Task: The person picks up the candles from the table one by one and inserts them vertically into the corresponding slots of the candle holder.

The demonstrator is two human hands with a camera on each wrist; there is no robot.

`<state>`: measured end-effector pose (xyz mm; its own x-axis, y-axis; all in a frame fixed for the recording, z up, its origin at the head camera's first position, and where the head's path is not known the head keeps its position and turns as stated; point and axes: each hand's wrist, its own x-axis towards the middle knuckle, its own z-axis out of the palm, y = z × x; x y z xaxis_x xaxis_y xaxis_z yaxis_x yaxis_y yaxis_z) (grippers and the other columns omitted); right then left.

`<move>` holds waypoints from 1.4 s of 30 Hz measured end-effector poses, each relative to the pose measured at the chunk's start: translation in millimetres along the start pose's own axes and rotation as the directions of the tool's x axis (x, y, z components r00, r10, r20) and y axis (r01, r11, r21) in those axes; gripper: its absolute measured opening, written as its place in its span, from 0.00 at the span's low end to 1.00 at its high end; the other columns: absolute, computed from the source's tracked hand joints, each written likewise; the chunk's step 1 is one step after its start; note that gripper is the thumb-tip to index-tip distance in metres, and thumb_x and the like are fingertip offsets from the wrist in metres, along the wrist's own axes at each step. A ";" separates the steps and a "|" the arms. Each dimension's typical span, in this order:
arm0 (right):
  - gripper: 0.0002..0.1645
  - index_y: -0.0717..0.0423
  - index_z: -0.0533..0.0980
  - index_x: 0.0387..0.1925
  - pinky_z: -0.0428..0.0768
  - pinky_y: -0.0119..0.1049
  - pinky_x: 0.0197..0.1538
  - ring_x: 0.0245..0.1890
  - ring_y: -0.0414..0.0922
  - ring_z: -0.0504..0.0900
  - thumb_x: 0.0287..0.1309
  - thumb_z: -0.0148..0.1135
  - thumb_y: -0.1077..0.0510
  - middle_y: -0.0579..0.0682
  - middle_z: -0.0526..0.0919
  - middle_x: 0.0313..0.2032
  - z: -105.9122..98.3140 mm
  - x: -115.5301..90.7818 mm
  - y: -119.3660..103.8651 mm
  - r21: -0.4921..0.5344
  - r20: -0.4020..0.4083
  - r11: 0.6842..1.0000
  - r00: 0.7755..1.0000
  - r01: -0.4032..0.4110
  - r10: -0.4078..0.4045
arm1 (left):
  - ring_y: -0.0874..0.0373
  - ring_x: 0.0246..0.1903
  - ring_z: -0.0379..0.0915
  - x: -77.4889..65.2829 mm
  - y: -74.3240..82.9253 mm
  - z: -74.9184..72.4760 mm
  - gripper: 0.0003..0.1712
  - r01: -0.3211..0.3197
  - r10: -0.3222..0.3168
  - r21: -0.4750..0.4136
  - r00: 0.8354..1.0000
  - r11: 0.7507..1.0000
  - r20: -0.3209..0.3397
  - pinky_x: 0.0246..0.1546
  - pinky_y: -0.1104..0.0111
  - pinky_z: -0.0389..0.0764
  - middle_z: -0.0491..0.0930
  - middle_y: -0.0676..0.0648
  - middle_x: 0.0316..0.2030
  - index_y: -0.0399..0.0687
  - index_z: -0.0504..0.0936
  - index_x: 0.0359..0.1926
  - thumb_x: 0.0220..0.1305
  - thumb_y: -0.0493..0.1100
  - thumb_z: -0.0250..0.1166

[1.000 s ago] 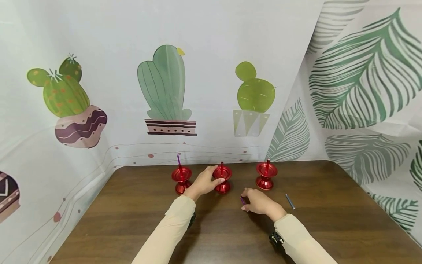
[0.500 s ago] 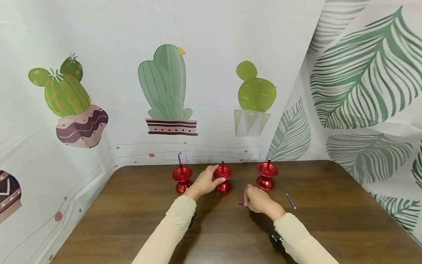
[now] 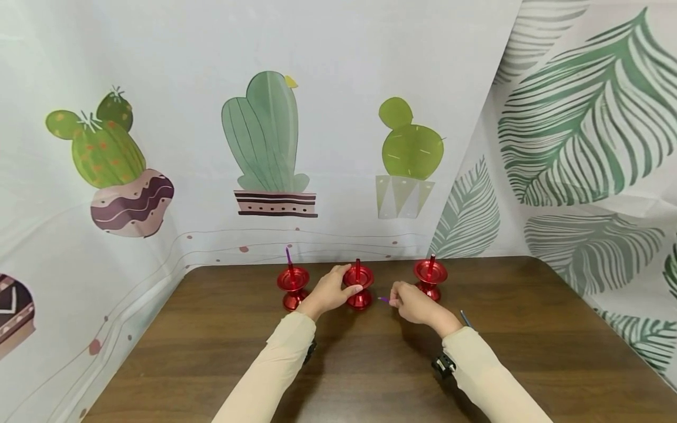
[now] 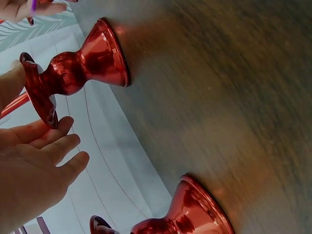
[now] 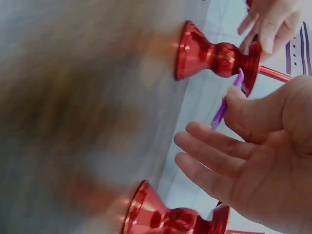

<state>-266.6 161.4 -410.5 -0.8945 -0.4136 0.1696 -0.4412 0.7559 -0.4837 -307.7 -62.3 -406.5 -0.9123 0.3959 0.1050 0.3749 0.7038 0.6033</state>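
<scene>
Red metallic finish covers the left candleholder (image 3: 293, 285), where a purple candle (image 3: 288, 255) stands slightly aslant. Next, the left hand (image 3: 329, 289) holds the middle candleholder (image 3: 359, 301) by its dish rim between thumb and fingers; that grip should be firm enough to pin the base flat on the table (image 3: 370, 382). Just beside it, the right hand (image 3: 415, 302) pinches a second purple candle (image 3: 385, 299), nearly level; better to upend it above the tube (image 3: 358, 268) and lower gently, since slanted pressure could snap it. Rightward come the right candleholder (image 3: 439, 274) and a blue candle (image 3: 465, 318), partly hidden by the sleeve (image 3: 482, 357).
</scene>
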 end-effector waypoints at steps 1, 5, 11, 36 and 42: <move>0.09 0.59 0.69 0.26 0.72 0.36 0.33 0.27 0.43 0.69 0.58 0.59 0.71 0.48 0.70 0.25 -0.9 3.0 -0.8 0.002 -0.026 1.000 1.000 -0.010 0.010 | 0.42 0.63 0.64 0.1 -0.1 -0.2 0.39 0.004 -0.004 -0.002 1.000 1.000 0.001 0.62 0.52 0.68 0.65 0.37 0.65 0.36 0.61 0.69 0.65 0.51 0.63; 0.08 0.60 0.70 0.28 0.73 0.40 0.35 0.29 0.45 0.71 0.59 0.60 0.69 0.50 0.72 0.26 -4.7 15.4 -5.2 0.041 -0.140 0.998 0.988 -0.053 0.059 | 0.42 0.63 0.64 0.6 -0.3 -0.3 0.39 0.005 -0.005 -0.008 1.000 1.000 0.002 0.62 0.52 0.68 0.65 0.36 0.65 0.35 0.61 0.69 0.65 0.51 0.63; 0.03 0.62 0.75 0.32 0.74 0.41 0.36 0.29 0.48 0.73 0.63 0.59 0.65 0.54 0.77 0.28 -8.1 37.4 -15.5 0.184 -0.252 0.978 0.956 -0.102 0.147 | 0.43 0.63 0.65 1.6 -1.0 0.5 0.39 0.012 -0.012 0.001 1.000 1.000 0.001 0.62 0.54 0.67 0.65 0.37 0.65 0.36 0.61 0.69 0.66 0.51 0.63; 0.12 0.64 0.78 0.44 0.74 0.35 0.49 0.49 0.49 0.76 0.64 0.61 0.59 0.58 0.80 0.45 16.1 81.5 -36.8 0.747 -0.322 0.664 0.889 0.027 0.325 | 0.42 0.62 0.66 2.8 -3.1 2.2 0.38 0.002 -0.002 -0.003 1.000 1.000 -0.011 0.62 0.52 0.67 0.66 0.36 0.64 0.34 0.62 0.69 0.65 0.50 0.63; 0.12 0.64 0.78 0.45 0.75 0.28 0.44 0.51 0.49 0.76 0.65 0.60 0.60 0.57 0.81 0.46 23.9 82.7 -34.9 0.741 -0.304 0.672 0.889 -0.005 0.342 | 0.42 0.62 0.65 2.5 -3.9 1.5 0.38 0.000 0.000 -0.003 1.000 1.000 -0.007 0.62 0.52 0.67 0.65 0.36 0.64 0.34 0.61 0.69 0.66 0.50 0.63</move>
<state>-323.4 88.7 -400.2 -0.9681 0.0447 0.2465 -0.2388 0.1335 -0.9618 -311.2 -63.2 -409.8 -0.9133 0.3921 0.1104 0.3746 0.7022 0.6055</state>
